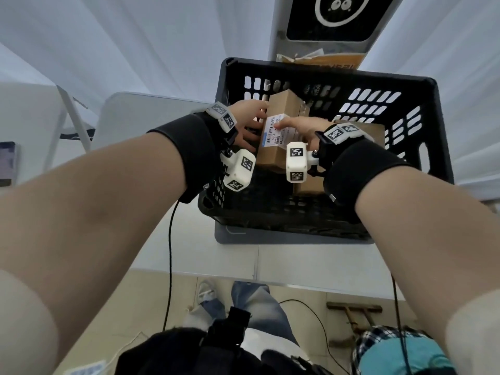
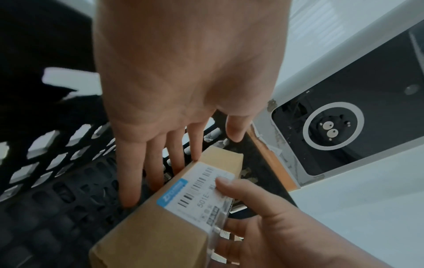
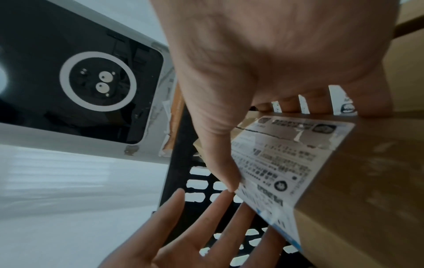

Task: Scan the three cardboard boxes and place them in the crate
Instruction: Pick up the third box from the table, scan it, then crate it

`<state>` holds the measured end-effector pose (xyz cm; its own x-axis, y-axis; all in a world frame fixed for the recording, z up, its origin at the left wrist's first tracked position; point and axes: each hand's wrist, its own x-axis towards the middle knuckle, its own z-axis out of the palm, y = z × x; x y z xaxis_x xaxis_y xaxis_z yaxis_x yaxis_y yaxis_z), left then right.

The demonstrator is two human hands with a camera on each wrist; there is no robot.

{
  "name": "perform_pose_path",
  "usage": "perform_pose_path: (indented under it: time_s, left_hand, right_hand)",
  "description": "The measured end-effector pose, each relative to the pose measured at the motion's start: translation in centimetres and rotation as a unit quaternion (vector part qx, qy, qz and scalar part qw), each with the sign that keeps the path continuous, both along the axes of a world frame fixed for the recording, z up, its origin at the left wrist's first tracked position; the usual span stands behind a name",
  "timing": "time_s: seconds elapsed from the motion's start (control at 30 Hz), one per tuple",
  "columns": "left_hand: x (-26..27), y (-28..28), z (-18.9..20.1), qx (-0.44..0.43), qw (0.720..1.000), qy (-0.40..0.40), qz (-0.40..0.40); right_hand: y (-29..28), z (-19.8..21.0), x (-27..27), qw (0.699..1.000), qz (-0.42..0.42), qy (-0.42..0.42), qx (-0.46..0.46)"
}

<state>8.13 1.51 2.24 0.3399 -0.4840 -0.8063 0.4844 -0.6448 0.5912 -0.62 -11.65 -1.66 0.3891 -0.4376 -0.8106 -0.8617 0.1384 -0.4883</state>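
Observation:
A black slotted crate (image 1: 284,212) stands on the white table. Inside it, a brown cardboard box (image 1: 270,158) with a white barcode label is held tilted above the floor. My right hand (image 1: 303,125) grips this box (image 3: 355,181), thumb on the label and fingers curled over the far side. My left hand (image 1: 249,125) lies with straight fingers (image 2: 130,172) along the box's (image 2: 160,226) left side. A second cardboard box (image 1: 374,135) lies in the crate to the right, partly under my right wrist. I cannot make out a third box.
A white scanner stand with a black panel and a white ring (image 1: 338,17) rises behind the crate. An orange-brown parcel (image 1: 332,62) sits between them. A white folding chair (image 1: 73,117) is at the left. A dark flat device (image 1: 8,163) lies at the far left edge.

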Motion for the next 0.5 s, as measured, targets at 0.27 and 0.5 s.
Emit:
perform_pose_path:
  time_s: [0.27,0.5]
  left_hand:
    - [0.3,-1.9,-3.6,0.072,0.997,0.035,0.017]
    - [0.6,-2.8,-6.6,0.084,0.993,0.03,0.08]
  right_hand:
    - [-1.9,-4.2,1.3,0.998,-0.016,-0.008,0.065]
    - [-2.8,-4.9,1.7,0.993,-0.077,-0.055,0.071]
